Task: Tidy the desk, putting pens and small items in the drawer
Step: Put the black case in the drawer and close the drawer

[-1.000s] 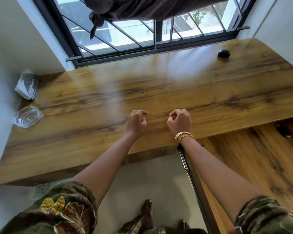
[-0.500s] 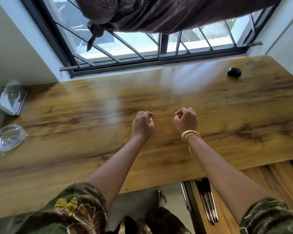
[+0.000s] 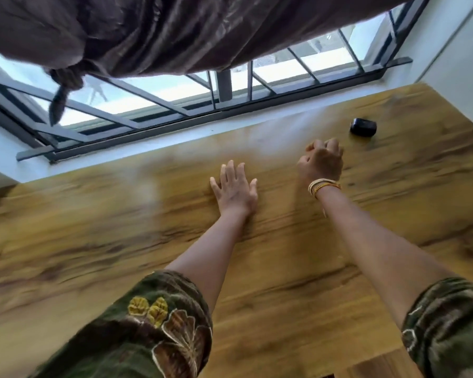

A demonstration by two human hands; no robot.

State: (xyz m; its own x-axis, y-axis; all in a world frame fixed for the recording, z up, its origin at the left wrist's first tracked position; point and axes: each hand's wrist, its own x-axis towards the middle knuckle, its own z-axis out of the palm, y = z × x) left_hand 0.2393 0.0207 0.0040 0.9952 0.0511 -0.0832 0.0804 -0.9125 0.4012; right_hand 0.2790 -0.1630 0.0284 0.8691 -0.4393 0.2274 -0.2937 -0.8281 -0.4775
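Note:
A small black rounded case (image 3: pixel 363 127) lies on the wooden desk (image 3: pixel 120 236) at the far right, near the window sill. My right hand (image 3: pixel 321 162), with bangles on the wrist, is stretched toward it, fingers curled shut with nothing in them, a short gap left of the case. My left hand (image 3: pixel 234 186) lies flat on the desk with its fingers spread, holding nothing. The drawer is out of view except for a strip of wood (image 3: pixel 377 368) at the bottom right.
A barred window (image 3: pixel 175 105) runs along the desk's far edge, with a knotted brown curtain (image 3: pixel 148 34) hanging over it. White walls close in the desk at the left and right.
The view has swung up and forward, so the drawer, glass dish and tissue pack have left the frame. My right hand reached toward the black case. My left hand opened flat on the desk.

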